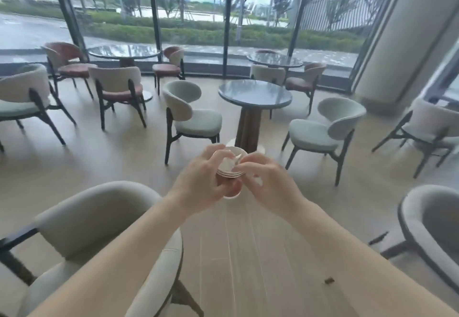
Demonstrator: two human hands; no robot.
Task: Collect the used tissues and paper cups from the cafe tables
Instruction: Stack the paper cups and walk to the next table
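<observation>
Several paper cups (229, 167) nested in one stack, carried at chest height above floor, gripped round lower wall by left hand (198, 180) to free other hand. Right hand (268, 180) pinching white tissue (234, 159) at stack mouth, apparently stuffing it inside (one load). Rims white, layered, base brownish. Nearest round table (255, 95) bare.

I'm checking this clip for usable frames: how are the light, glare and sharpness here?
Head view: daylight from the windows, sky glare on the round tables; hands and stacked paper cups motion-blurred, floor streaked; wide-angle bending at the edges.
</observation>
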